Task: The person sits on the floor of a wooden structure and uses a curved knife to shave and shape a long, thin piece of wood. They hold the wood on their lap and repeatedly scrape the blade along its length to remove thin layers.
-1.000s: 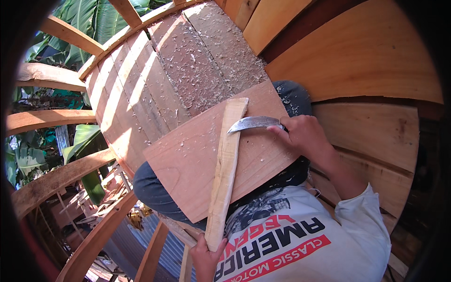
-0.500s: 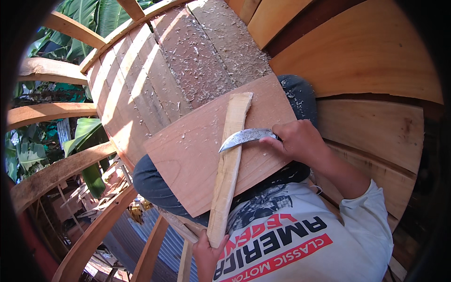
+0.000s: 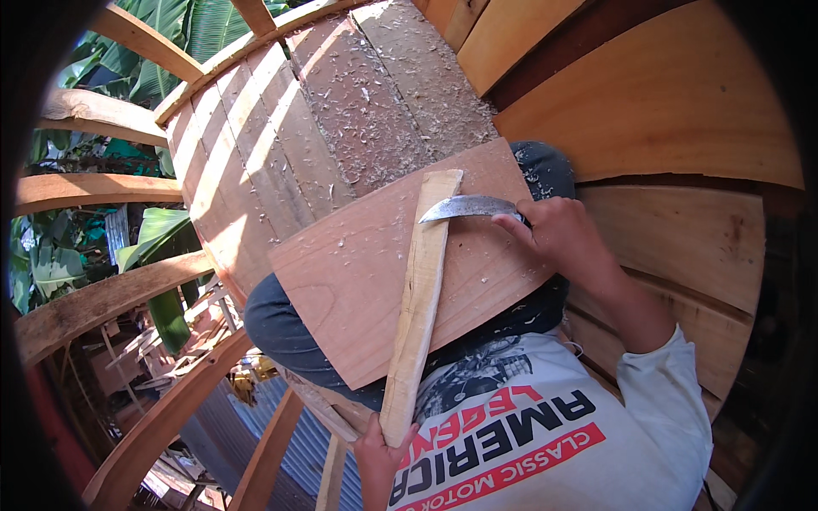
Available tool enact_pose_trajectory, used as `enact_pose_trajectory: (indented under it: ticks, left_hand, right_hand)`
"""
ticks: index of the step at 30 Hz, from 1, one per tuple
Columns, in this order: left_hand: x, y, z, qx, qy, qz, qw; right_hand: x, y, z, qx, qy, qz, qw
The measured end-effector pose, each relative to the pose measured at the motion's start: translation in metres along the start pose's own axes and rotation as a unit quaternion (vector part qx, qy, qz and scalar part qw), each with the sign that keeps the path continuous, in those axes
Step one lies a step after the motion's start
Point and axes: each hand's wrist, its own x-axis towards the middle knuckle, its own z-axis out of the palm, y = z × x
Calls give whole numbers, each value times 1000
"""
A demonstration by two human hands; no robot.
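Observation:
A long, pale strip of wood slants across a flat reddish-brown board that rests on my lap. My left hand grips the strip's near end, close to my shirt. In my right hand is a knife with a curved, spotted metal blade; my closed fingers hide its handle. The blade lies across the strip near its far end, its tip pointing left. Small shavings dot the board.
Wood shavings litter the plank floor ahead. Curved wooden ribs line the left side, with leaves and corrugated metal sheets beyond. Wide wooden panels rise on the right. My bent knees support the board.
My right hand has moved the knife away from me along the strip, toward its far end. My left hand stays on the near end.

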Motion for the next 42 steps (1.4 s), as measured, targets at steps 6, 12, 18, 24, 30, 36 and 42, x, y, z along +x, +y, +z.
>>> enact_pose_trajectory:
  ticks: [6,12,18,24,30,36,42]
  left_hand:
    - [2,1,-1,-11,-3,4,1000]
    - [4,2,-1,-8,0,16,1000]
    - [4,6,-3,-15,-9,-7,1000]
    - [9,6,1,-17,-14,-3,1000]
    - [8,4,4,3,2,1,1000]
    - [7,5,3,-4,-6,-2,1000]
    - [9,5,6,-8,-11,18,1000]
  right_hand:
    - [-24,-29,15,31,-54,-79,995]
    - [5,-3,9,-18,17,-32,999]
    - [-8,-20,13,-2,-24,-73,997]
    - [-13,-21,11,24,-36,-66,997]
    - [7,-4,17,-13,16,-5,1000]
    - [-1,-2,22,-13,63,-2,998]
    - [-12,-8,23,-1,59,-93,994]
